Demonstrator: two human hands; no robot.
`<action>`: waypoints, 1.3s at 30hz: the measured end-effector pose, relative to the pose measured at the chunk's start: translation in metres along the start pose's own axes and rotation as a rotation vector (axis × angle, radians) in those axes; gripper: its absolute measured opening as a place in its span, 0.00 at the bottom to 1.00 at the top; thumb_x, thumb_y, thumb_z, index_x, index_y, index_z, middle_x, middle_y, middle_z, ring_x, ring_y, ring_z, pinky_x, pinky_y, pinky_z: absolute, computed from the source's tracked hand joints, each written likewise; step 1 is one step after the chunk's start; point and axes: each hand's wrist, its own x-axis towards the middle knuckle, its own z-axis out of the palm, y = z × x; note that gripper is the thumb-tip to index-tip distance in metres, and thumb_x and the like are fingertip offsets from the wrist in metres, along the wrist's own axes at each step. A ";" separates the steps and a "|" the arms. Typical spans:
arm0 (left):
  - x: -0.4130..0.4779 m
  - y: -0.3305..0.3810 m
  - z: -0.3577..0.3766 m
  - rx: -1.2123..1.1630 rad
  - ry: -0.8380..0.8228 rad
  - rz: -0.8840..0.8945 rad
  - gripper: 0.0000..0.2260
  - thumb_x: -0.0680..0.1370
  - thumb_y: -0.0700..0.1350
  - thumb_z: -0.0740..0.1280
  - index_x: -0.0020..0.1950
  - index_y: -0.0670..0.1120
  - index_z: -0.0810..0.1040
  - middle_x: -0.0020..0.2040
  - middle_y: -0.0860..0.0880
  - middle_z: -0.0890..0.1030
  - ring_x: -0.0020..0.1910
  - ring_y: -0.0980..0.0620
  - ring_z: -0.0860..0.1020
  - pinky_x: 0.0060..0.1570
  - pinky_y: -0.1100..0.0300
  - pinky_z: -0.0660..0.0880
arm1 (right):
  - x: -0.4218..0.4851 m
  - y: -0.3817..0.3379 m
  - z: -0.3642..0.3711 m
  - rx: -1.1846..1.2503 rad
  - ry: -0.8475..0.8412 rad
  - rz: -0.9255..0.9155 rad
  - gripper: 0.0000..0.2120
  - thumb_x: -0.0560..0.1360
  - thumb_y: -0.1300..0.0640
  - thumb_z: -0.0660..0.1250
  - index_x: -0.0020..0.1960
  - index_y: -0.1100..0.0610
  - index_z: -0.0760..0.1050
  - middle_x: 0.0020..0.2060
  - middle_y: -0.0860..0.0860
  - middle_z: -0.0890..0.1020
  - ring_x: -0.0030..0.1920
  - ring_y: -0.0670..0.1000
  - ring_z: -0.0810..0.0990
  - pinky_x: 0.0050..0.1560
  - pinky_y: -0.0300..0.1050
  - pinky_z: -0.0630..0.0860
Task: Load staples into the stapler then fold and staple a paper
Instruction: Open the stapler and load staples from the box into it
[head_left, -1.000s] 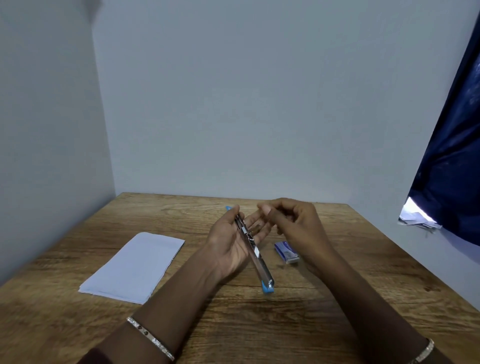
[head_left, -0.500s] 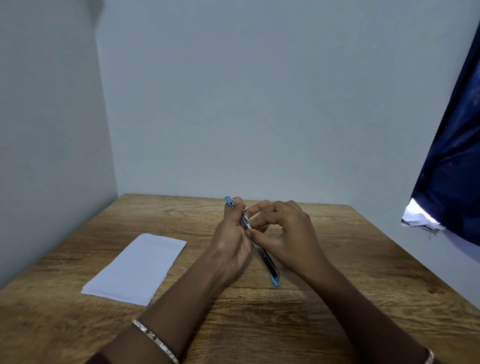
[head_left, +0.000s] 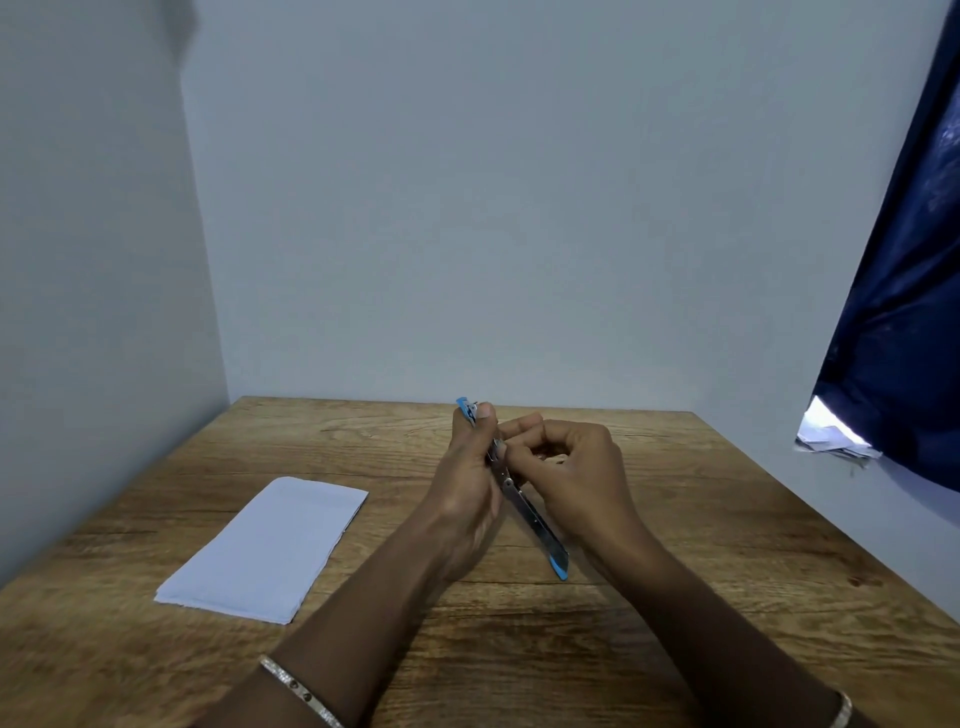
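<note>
My left hand grips a slim blue and metal stapler, opened out long, above the middle of the wooden table. One blue end pokes up past my thumb and the other points toward me. My right hand has curled fingertips pressed against the stapler's metal channel; whether it pinches staples there cannot be seen. A folded white paper lies flat on the table to the left. The staple box is hidden behind my right hand.
Plain walls close the table in at the back and left. A dark blue curtain hangs at the right, with some loose papers below it on a ledge.
My right hand moved left from above the staple box onto the stapler's metal channel, covering the box. My left hand tilted the stapler more upright.
</note>
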 end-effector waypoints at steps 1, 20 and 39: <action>-0.001 -0.001 0.001 0.011 -0.008 -0.001 0.21 0.87 0.50 0.55 0.75 0.38 0.62 0.54 0.34 0.86 0.49 0.41 0.87 0.43 0.52 0.85 | 0.000 0.000 -0.001 0.028 -0.004 0.013 0.04 0.71 0.57 0.76 0.38 0.52 0.88 0.36 0.45 0.88 0.38 0.43 0.87 0.41 0.39 0.83; 0.000 0.002 -0.006 -0.087 -0.109 -0.086 0.10 0.87 0.47 0.56 0.48 0.45 0.68 0.44 0.40 0.88 0.47 0.44 0.88 0.41 0.51 0.85 | 0.005 -0.010 -0.011 -0.160 -0.069 -0.069 0.02 0.71 0.60 0.78 0.41 0.55 0.88 0.28 0.50 0.85 0.26 0.40 0.80 0.30 0.28 0.71; -0.002 0.001 -0.003 -0.138 -0.038 -0.093 0.09 0.86 0.46 0.57 0.49 0.44 0.69 0.47 0.32 0.81 0.45 0.39 0.85 0.42 0.47 0.85 | -0.001 -0.002 0.001 0.059 -0.024 0.087 0.06 0.66 0.64 0.80 0.40 0.57 0.86 0.34 0.53 0.88 0.36 0.49 0.87 0.40 0.46 0.84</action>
